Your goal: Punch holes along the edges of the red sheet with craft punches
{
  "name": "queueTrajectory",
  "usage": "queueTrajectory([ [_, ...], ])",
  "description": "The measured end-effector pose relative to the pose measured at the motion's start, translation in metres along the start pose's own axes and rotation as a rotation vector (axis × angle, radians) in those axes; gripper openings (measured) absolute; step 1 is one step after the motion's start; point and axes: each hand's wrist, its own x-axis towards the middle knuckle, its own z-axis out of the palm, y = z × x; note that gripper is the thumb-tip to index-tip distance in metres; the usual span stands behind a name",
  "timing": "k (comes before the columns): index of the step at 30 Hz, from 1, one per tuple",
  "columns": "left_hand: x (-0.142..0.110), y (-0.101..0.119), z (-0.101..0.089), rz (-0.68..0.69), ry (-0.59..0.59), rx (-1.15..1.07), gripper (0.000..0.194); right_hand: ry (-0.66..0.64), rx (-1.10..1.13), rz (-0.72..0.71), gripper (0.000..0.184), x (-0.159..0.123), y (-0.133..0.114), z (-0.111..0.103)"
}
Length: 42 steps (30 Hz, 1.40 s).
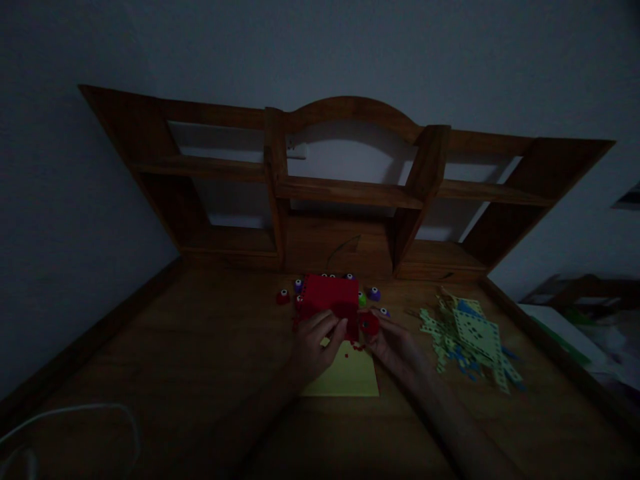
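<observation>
Red round piece is held in the fingers of the right hand, just right of the left fingertips. Fingers of the left hand are bent, with thumb and index drawn narrow over the lower part of a red sheet; whether anything is pinched there cannot be told, too dark. Small red bits are scattered between the two hands, on and near a yellow sheet, which is seen below the fingers and partly covered by the red sheet. Beyond the fingertips, the red sheet is surrounded by small eyed pieces: a red one on the left, a green one by its right edge, a purple one farther right. Well right of the right fingers, a pile of perforated yellow-green and blue sheets is spread on the wooden desk. Farthest out, a wooden shelf is set behind everything; a white cable is seen far left.
</observation>
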Motion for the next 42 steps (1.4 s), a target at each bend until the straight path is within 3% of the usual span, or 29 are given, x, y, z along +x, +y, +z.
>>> queueTrajectory([
  [3,0.005,-0.006,-0.003,-0.027,0.027,0.010,0.032,0.216,-0.244,-0.247,0.018,-0.006,-0.022,0.003],
  [5,0.008,-0.011,-0.005,-0.074,0.048,-0.023,0.032,0.343,-0.553,-0.415,0.017,-0.010,-0.038,0.003],
  [9,0.014,-0.021,-0.004,-0.223,0.098,-0.131,0.037,0.471,-1.075,-0.549,0.016,-0.013,-0.047,-0.004],
  [11,0.016,-0.025,-0.004,-0.288,0.119,-0.175,0.039,0.388,-1.242,-0.566,0.015,-0.012,-0.040,-0.010],
  [14,0.017,-0.026,-0.005,-0.341,0.148,-0.210,0.041,0.137,-1.416,-0.565,0.012,-0.009,-0.027,-0.018],
  [16,0.017,-0.026,-0.006,-0.343,0.170,-0.207,0.041,0.038,-1.484,-0.538,0.013,-0.008,-0.022,-0.022],
  [19,0.016,-0.028,-0.009,-0.329,0.204,-0.181,0.038,0.071,-1.515,-0.536,0.014,-0.007,-0.020,-0.026],
  [26,0.019,-0.058,-0.006,-0.370,0.201,0.015,0.027,0.344,-1.286,-0.696,0.021,-0.006,-0.013,-0.018],
  [30,0.025,-0.070,-0.013,-0.308,0.194,0.385,0.018,0.382,-1.129,-0.683,0.027,-0.009,-0.014,-0.015],
  [34,0.027,-0.077,-0.037,-0.316,0.200,0.627,0.034,0.396,-1.090,-0.697,0.030,-0.010,-0.020,-0.017],
  [38,0.023,-0.083,-0.053,-0.499,0.112,0.324,0.048,0.460,-1.063,-0.734,0.033,-0.007,-0.023,-0.020],
  [42,0.025,-0.079,-0.052,-0.576,0.040,0.130,0.052,0.448,-1.103,-0.742,0.034,-0.006,-0.020,-0.022],
])
